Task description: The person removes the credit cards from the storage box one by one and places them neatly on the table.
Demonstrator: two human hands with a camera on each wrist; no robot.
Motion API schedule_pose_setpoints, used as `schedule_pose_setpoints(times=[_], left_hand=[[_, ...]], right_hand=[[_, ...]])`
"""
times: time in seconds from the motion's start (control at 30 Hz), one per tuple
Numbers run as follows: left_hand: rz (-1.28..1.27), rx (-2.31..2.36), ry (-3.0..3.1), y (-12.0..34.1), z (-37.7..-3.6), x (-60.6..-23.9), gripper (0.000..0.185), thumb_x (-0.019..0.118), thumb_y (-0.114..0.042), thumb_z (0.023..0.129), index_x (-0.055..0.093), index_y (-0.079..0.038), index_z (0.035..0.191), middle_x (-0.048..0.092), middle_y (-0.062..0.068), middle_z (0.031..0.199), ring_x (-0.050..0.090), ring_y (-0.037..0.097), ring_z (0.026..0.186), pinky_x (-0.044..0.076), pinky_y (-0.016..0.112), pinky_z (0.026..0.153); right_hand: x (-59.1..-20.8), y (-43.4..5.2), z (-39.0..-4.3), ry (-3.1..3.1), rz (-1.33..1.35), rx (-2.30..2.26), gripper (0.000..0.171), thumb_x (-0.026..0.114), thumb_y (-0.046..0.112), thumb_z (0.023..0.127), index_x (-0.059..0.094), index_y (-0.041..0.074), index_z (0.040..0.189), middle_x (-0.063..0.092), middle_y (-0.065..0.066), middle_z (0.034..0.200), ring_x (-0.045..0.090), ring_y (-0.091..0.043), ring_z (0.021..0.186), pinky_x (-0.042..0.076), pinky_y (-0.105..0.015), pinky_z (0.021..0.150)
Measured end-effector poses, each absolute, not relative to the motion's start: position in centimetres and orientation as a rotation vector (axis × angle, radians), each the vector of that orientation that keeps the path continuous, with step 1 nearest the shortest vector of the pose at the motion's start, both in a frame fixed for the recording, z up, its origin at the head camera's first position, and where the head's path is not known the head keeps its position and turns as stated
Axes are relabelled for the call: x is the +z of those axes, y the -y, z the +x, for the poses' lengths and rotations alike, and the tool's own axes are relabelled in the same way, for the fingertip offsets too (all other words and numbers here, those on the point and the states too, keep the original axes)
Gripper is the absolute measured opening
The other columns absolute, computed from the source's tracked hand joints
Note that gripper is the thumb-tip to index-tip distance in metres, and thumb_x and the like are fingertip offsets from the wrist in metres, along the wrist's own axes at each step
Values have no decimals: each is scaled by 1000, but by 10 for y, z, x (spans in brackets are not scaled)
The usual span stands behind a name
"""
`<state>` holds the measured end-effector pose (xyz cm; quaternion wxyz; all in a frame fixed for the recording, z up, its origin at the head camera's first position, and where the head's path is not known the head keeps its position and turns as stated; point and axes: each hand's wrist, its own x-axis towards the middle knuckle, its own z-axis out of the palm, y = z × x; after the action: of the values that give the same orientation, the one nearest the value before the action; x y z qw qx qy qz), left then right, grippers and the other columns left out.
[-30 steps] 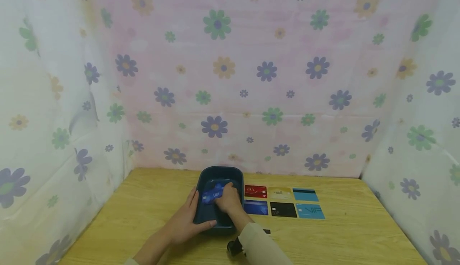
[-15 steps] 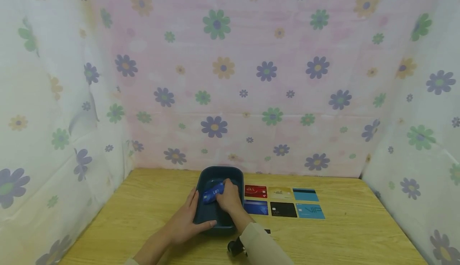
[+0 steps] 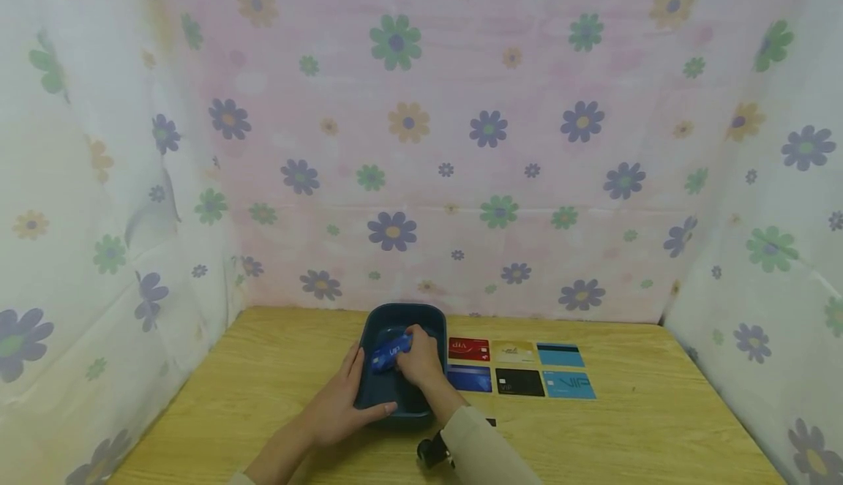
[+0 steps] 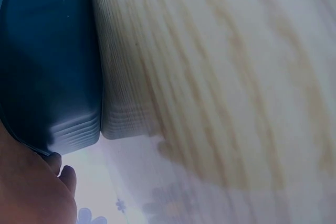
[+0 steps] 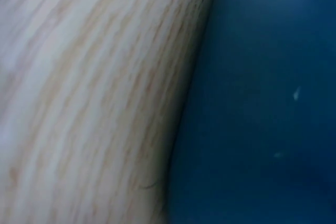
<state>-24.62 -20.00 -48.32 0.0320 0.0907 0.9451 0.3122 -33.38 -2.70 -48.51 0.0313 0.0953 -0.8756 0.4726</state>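
Note:
In the head view a dark blue plastic box (image 3: 403, 311) without a lid stands on the table. My left hand (image 3: 339, 401) holds its left side, fingers along the outer wall and thumb over the near rim. Inside the box my right hand (image 3: 421, 361) pinches blue VIP cards (image 3: 386, 354); how many is unclear. Those cards tilt up toward the right hand. The left wrist view shows the box's side (image 4: 52, 51) and a bit of the left hand (image 4: 37, 192). Only table and box wall (image 5: 252, 98) fill the right wrist view.
Right of the box, cards lie in two rows: red (image 3: 469, 350), gold (image 3: 515, 352), striped blue (image 3: 560, 355), dark blue (image 3: 470, 379), black (image 3: 520, 382) and light blue (image 3: 569, 385). Another card's dark edge (image 3: 491, 422) shows by the right sleeve (image 3: 484, 445). A flowered curtain (image 3: 448, 141) stands behind.
The blue cards, spread wider a second ago, now form a narrower bundle in my right hand, which shifted slightly away from me. My left hand and the box hold still.

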Motion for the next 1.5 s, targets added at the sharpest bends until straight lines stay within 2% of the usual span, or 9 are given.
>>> schedule_pose_setpoints(times=[0.23,0.4,0.8,0.93,1.1,1.5], left_hand=[[254,954,-2914,201,-248,-487,123,68,-73,84,7,-1,164,-4,18,171,22,46,151,29,62,117],[246,956,-2907,202,-249,-488,124,68,-74,84,6,-2,164,-4,17,171,21,45,152,29,61,117],[255,962,-2904,202,-249,-487,124,67,-74,84,6,-2,164,-4,17,171,23,45,152,31,62,116],[260,954,-2908,202,-250,-488,124,67,-74,84,6,-1,164,-4,17,171,22,45,152,31,62,117],[256,952,-2905,202,-250,-488,124,67,-74,84,6,-1,164,-4,16,172,22,45,152,30,62,117],[238,941,-2910,201,-249,-487,125,68,-75,83,7,-1,164,-4,16,172,23,46,151,30,63,116]], right_hand=[[-482,27,-333,2661,289,1613,43,72,-8,82,61,-7,124,63,-11,89,67,-19,74,58,-27,60],[-480,27,-330,2633,298,1698,44,70,-11,82,59,-10,125,63,-14,91,69,-19,69,58,-25,56],[-479,27,-330,2626,349,1658,48,69,-11,82,61,-8,129,67,-19,97,69,-27,83,59,-27,57],[-478,27,-330,2653,341,1566,44,69,-9,81,64,-5,125,67,-16,97,66,-26,88,59,-32,66],[-476,27,-330,2651,334,1488,40,69,-8,78,68,-3,118,66,-13,93,61,-23,86,54,-41,76],[-465,25,-323,2604,388,1486,34,69,-10,78,70,-4,111,62,-10,90,55,-18,80,50,-35,70]])
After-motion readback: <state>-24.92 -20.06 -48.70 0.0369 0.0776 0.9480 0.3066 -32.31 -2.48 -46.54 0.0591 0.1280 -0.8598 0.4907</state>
